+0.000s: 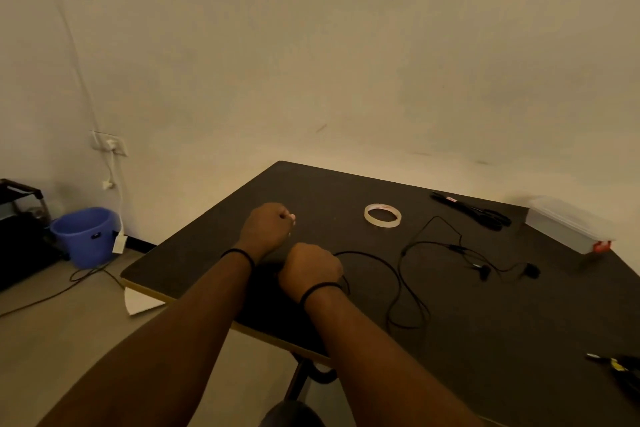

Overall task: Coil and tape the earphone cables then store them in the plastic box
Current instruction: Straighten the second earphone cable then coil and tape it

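Observation:
A black earphone cable lies in loose loops across the dark table, its two earbuds resting to the right. My right hand is closed on one end of the cable near the table's left part. My left hand is fisted just beyond it; a small pale bit shows at its fingertips, and what it holds I cannot tell. A roll of clear tape lies flat behind the cable. The lidded clear plastic box sits at the far right edge.
Black scissors lie between the tape and the box. A dark tool with a yellow mark sits at the right near edge. Left of the table, on the floor, stand a blue bucket and a dark rack, with wires trailing.

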The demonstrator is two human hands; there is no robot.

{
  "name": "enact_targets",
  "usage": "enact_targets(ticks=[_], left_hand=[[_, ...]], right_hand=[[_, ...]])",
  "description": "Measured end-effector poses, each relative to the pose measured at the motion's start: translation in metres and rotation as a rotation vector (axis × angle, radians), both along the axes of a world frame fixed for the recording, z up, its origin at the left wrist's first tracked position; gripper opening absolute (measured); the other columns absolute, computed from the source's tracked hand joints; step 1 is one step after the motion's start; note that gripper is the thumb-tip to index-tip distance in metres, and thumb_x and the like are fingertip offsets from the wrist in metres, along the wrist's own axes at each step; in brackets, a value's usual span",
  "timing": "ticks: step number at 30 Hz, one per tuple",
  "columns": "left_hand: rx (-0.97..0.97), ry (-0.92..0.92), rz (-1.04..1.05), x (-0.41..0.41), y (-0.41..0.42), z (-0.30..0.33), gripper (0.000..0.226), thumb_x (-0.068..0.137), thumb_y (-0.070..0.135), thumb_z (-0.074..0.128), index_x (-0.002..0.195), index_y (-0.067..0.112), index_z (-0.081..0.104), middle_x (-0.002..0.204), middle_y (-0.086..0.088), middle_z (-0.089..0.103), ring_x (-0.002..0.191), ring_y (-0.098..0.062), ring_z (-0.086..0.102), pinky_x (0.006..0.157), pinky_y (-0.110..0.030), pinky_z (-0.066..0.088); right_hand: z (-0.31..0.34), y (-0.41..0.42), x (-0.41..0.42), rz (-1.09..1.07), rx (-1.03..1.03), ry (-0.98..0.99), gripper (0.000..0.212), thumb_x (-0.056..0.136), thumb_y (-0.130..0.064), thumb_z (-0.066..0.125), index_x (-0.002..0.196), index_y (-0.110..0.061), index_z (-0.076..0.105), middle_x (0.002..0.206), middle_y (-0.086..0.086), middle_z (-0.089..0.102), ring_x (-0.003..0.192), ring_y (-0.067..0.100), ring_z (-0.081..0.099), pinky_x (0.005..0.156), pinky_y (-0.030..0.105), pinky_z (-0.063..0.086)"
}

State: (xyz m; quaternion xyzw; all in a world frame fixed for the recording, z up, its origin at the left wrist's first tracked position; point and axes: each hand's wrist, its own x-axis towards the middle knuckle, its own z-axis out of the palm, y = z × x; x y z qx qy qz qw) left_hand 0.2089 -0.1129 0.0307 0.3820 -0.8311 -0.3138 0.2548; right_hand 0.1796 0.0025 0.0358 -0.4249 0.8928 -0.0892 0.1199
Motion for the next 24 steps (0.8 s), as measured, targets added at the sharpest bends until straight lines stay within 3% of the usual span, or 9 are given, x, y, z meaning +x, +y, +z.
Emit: enact_targets(ticks=[5, 9, 11, 14, 16, 19, 24], left_hand=[[-0.081, 0.032, -0.063, 0.007, 0.008, 0.004, 0.023, 0.096, 0.028, 0.054, 0.083, 0.013, 0.066, 0.081, -0.003, 0.067, 0.081, -0.018, 0.063, 0.066, -0.026, 0.045], [0.011, 0.088, -0.401, 0.003, 0.031, 0.02, 0.035, 0.1, 0.034, 0.047, 0.088, 0.013, 0.073, 0.089, 0.001, 0.071, 0.085, -0.014, 0.065, 0.081, -0.029, 0.048], [0.057, 0.058, -0.534, -0.008, 0.049, 0.031, 0.039, 0.101, 0.033, 0.043, 0.078, 0.013, 0.068, 0.081, 0.0, 0.066, 0.075, -0.013, 0.059, 0.077, -0.029, 0.045], [0.225, 0.158, -0.71, -0.031, 0.078, 0.045, 0.038, 0.104, 0.025, 0.038, 0.077, 0.01, 0.061, 0.071, -0.002, 0.065, 0.065, -0.009, 0.059, 0.067, -0.024, 0.047], [0.374, 0.171, -0.772, -0.048, 0.091, 0.052, 0.036, 0.104, 0.027, 0.038, 0.088, 0.006, 0.062, 0.082, -0.014, 0.07, 0.069, -0.018, 0.066, 0.067, -0.028, 0.052], [0.53, 0.164, -0.835, -0.073, 0.101, 0.059, 0.032, 0.103, 0.026, 0.043, 0.103, 0.002, 0.064, 0.084, -0.017, 0.068, 0.069, -0.021, 0.064, 0.065, -0.03, 0.053], [0.67, 0.204, -0.886, -0.106, 0.102, 0.062, 0.031, 0.099, 0.015, 0.048, 0.111, -0.008, 0.064, 0.071, -0.007, 0.06, 0.06, -0.014, 0.056, 0.065, -0.03, 0.055]], right_hand=[[0.006, 0.009, 0.003, 0.047, 0.024, -0.051, 0.022, 0.097, -0.024, 0.053, 0.113, -0.012, 0.062, 0.118, 0.01, 0.063, 0.11, 0.027, 0.06, 0.088, 0.038, 0.048], [0.027, 0.041, -0.026, 0.201, -0.015, -0.073, 0.026, 0.098, -0.018, 0.052, 0.12, -0.004, 0.058, 0.119, 0.015, 0.061, 0.107, 0.028, 0.06, 0.093, 0.039, 0.049], [0.037, 0.063, -0.053, 0.187, -0.142, -0.142, 0.02, 0.098, -0.019, 0.053, 0.114, -0.009, 0.06, 0.107, 0.009, 0.064, 0.096, 0.02, 0.061, 0.094, 0.038, 0.051], [0.053, 0.097, -0.09, 0.101, -0.445, -0.142, 0.015, 0.096, -0.022, 0.059, 0.089, -0.012, 0.068, 0.082, 0.002, 0.066, 0.074, 0.01, 0.059, 0.078, 0.024, 0.051], [0.062, 0.116, -0.112, 0.048, -0.586, -0.113, 0.012, 0.091, -0.02, 0.065, 0.081, -0.015, 0.069, 0.083, 0.002, 0.07, 0.075, 0.009, 0.061, 0.073, 0.021, 0.05], [0.069, 0.133, -0.144, 0.021, -0.714, -0.203, 0.013, 0.091, -0.012, 0.064, 0.085, -0.023, 0.067, 0.087, 0.002, 0.072, 0.085, 0.015, 0.068, 0.079, 0.032, 0.056], [0.066, 0.141, -0.184, -0.057, -0.901, -0.161, 0.006, 0.085, -0.015, 0.074, 0.085, -0.019, 0.069, 0.077, -0.006, 0.069, 0.066, -0.005, 0.061, 0.061, 0.009, 0.047]])
